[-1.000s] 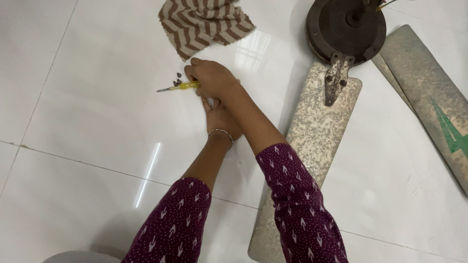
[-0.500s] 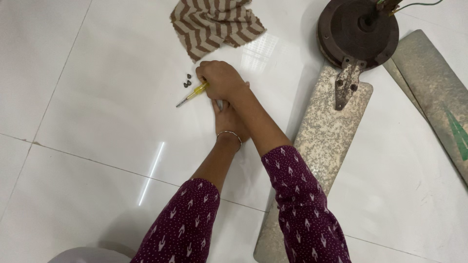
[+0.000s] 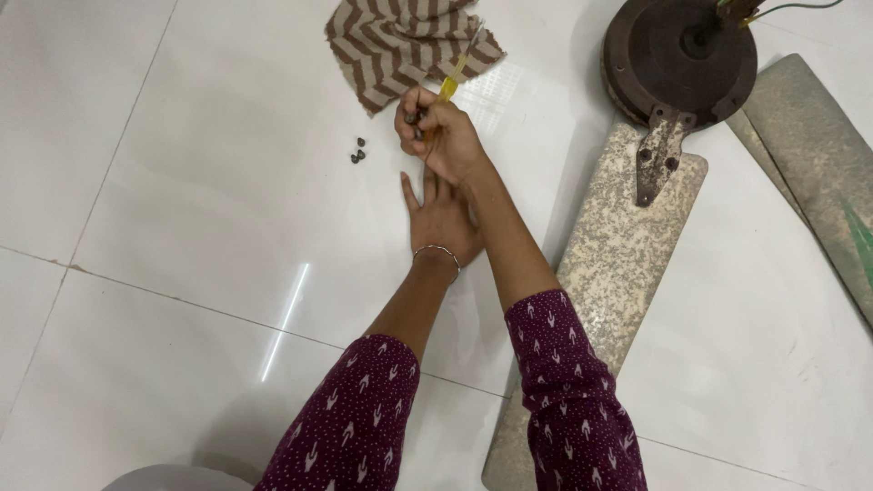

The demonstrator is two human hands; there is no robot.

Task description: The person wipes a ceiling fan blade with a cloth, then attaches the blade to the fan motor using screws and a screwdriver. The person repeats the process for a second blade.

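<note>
1. Your right hand [image 3: 443,136] is raised off the floor with its fingers [image 3: 420,107] curled shut around a yellow-handled screwdriver [image 3: 459,65]. The shaft runs up and away from the knuckles, over the edge of the striped cloth [image 3: 405,41].
2. A small dark piece, probably a screw, shows pinched at the fingertips of that same hand; it is too small to tell for sure.
3. Your left hand [image 3: 441,214] lies flat on the white floor tile [image 3: 182,227] just below the right, fingers spread and holding nothing. It bears a thin bangle [image 3: 436,255] at the wrist.
4. Three loose screws [image 3: 357,151] sit on the tile just left of the right fingers, apart from them.
5. Well to the right of both hands: the brown fan motor housing [image 3: 677,59], with one blade bracket [image 3: 657,155] resting on a speckled fan blade [image 3: 609,273]. A second blade [image 3: 818,155] lies further right.
6. Step in hand, as I judge it: gathering fasteners with the driver gripped, fan work paused.
7. Any next move with that pinched piece calls for a steady fingertip hold, since the same fingers also carry the driver.
</note>
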